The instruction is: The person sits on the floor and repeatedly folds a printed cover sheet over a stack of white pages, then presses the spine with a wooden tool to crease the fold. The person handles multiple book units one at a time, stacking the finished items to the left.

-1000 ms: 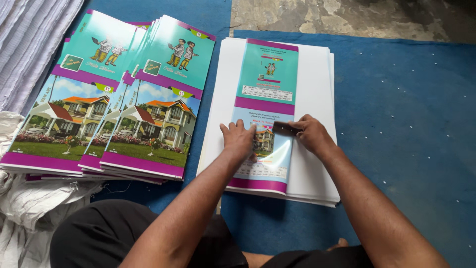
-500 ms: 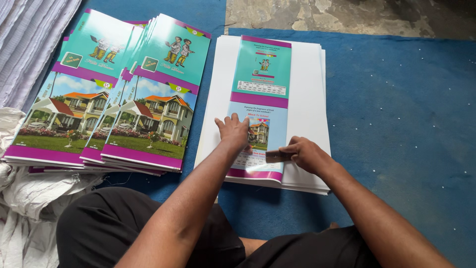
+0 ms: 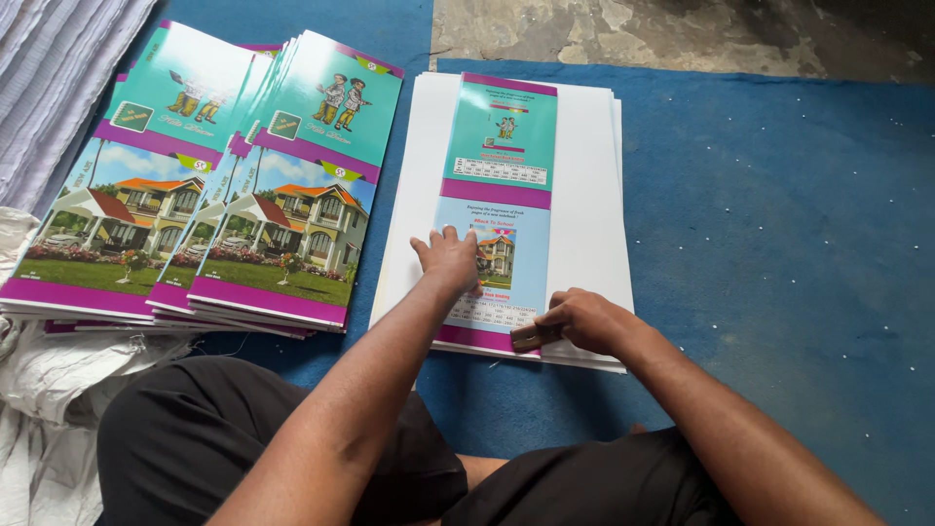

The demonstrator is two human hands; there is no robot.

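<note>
Blue mat [image 3: 779, 244] carrying a white sheet stack [image 3: 594, 195] with a folded cover [image 3: 497, 214] on it. Left hand [image 3: 448, 258], fingers spread flat, pins the cover; right hand [image 3: 584, 319] grips a small creasing block [image 3: 529, 337] at the cover's near edge, lower than a second ago. Firm, even pressure suits the fold. Finished covers [image 3: 243, 185] lie along the left edge.

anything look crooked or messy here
Mostly tidy. The glossy house-picture covers at left are fanned out unevenly, not squared. The folded teal cover lies straight on the white sheet stack, under the left hand and right hand.
</note>
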